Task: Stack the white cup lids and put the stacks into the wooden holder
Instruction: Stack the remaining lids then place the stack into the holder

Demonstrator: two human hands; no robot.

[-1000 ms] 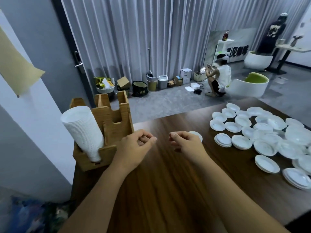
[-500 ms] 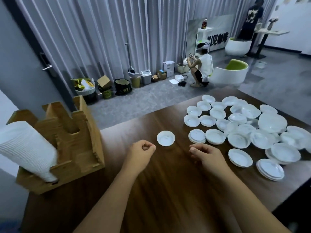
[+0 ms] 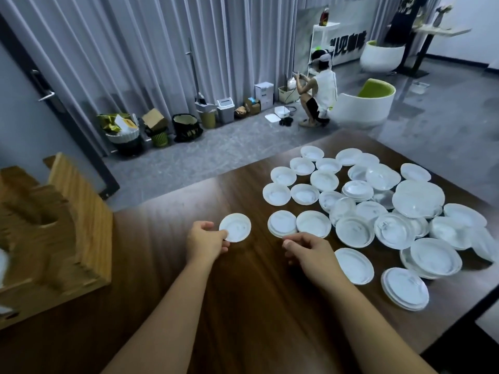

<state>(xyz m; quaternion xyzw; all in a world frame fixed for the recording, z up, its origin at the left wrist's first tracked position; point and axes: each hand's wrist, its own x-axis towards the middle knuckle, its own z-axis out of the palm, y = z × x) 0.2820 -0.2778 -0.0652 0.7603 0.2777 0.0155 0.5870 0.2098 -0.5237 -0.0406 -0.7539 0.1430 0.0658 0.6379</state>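
The left hand (image 3: 206, 242) pinches the near-left rim of a single white lid (image 3: 235, 228) lying flat on the desk (image 3: 243, 306). The right hand (image 3: 307, 252) is loosely curled, its grip holding nothing. The remaining lids (image 3: 378, 211) lie spread at right; the wooden holder (image 3: 67, 225) stands far left. Lids appear light, thin, and flexible; hold at the rim.

Single head-worn wide-angle view, forward and down, close over the table (image 3: 243, 306).
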